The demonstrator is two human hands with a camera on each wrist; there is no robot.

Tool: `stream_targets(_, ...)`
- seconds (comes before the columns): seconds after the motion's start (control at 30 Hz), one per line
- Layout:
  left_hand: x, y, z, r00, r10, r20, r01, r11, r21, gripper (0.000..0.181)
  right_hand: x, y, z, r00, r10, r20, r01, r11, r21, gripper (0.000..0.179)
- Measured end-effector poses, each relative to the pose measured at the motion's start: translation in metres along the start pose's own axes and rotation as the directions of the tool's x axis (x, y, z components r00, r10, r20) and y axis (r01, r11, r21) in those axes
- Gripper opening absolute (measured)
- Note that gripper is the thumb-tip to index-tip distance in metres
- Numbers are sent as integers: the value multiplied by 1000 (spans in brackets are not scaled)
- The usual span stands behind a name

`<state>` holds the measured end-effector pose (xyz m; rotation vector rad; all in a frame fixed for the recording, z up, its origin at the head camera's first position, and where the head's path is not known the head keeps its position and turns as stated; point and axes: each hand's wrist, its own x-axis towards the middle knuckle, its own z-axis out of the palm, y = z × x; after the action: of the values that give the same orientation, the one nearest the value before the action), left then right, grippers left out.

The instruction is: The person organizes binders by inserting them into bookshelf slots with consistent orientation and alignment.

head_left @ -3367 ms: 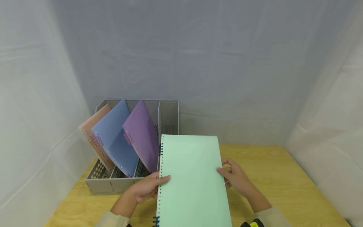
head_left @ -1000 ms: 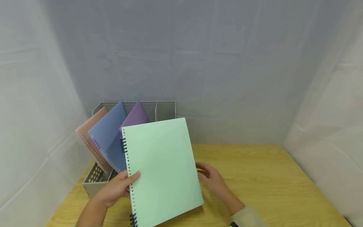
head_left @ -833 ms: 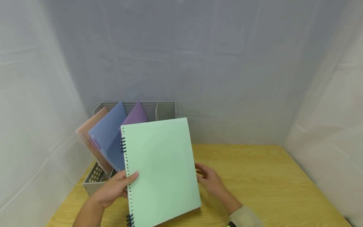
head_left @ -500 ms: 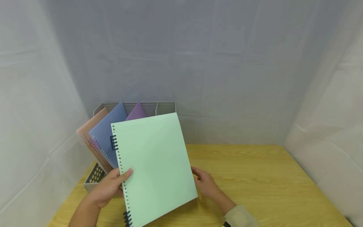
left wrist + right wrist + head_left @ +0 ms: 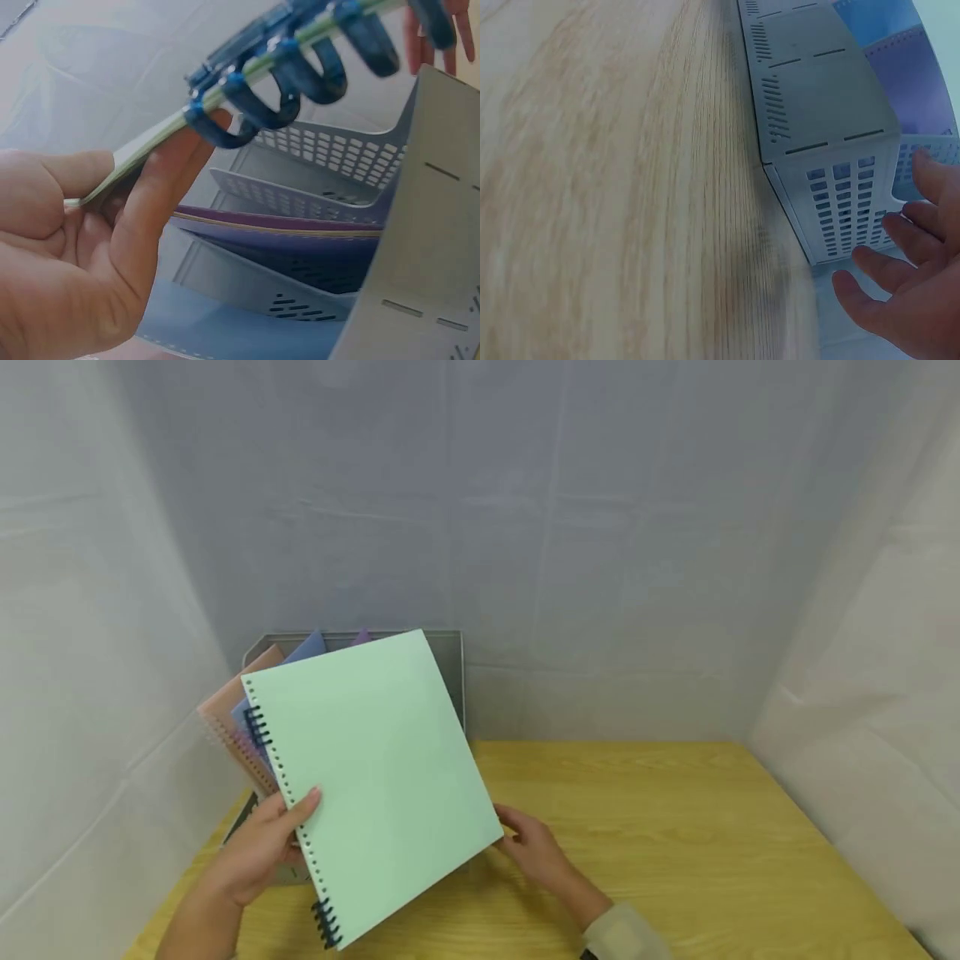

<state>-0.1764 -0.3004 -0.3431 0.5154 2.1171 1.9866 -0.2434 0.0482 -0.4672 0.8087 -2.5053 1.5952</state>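
Note:
My left hand (image 5: 255, 843) grips a mint-green spiral notebook (image 5: 367, 760) by its bound edge, thumb on the cover and fingers behind. The notebook is tilted, raised in front of a grey file organizer (image 5: 450, 668), and hides most of it. In the left wrist view, dark blue binding rings (image 5: 322, 71) hang over the organizer's compartments. My right hand (image 5: 532, 852) is beside the notebook's lower right corner; contact there is unclear. The right wrist view shows its fingers (image 5: 907, 240) spread and holding nothing, close to the organizer's perforated side (image 5: 844, 202).
Peach (image 5: 232, 702), blue (image 5: 303, 649) and purple (image 5: 277, 229) notebooks lean in the organizer's compartments. The left wrist view shows a bare compartment (image 5: 292, 176) beyond the purple one. A wooden table (image 5: 637, 843) extends right, with pale sheeting (image 5: 600, 568) behind and at both sides.
The green notebook has moved left and up, tilting further, and now covers more of the organizer. The right hand, earlier at the notebook's right edge, has followed it left to the lower corner.

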Motion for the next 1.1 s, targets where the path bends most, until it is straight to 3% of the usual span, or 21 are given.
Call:
stream_targets(0.23, -1, 5, 2, 987, 26, -160, -16, 998, 65, 25, 3, -3, 10, 998, 67, 15, -68, 997, 20, 58)
stream_targets(0.5, 1, 12, 8, 956, 47, -290, -4, 989, 145, 52, 9, -11, 24, 999, 37, -21, -38, 999, -17, 68)
stream_targets(0.7, 2, 15, 10, 932, 60, -357, 27, 972, 233, 61, 16, -20, 33, 997, 34, -72, -35, 999, -9, 65)
stream_targets(0.87, 2, 15, 11, 916, 18, -400, 99, 958, 269, 60, 19, -21, 39, 994, -41, -105, 28, 992, -122, 57)
stream_targets(1.1, 3, 12, 13, 915, 22, -403, 107, 950, 294, 63, 18, -19, 39, 988, -86, -126, 62, 981, -185, 52)
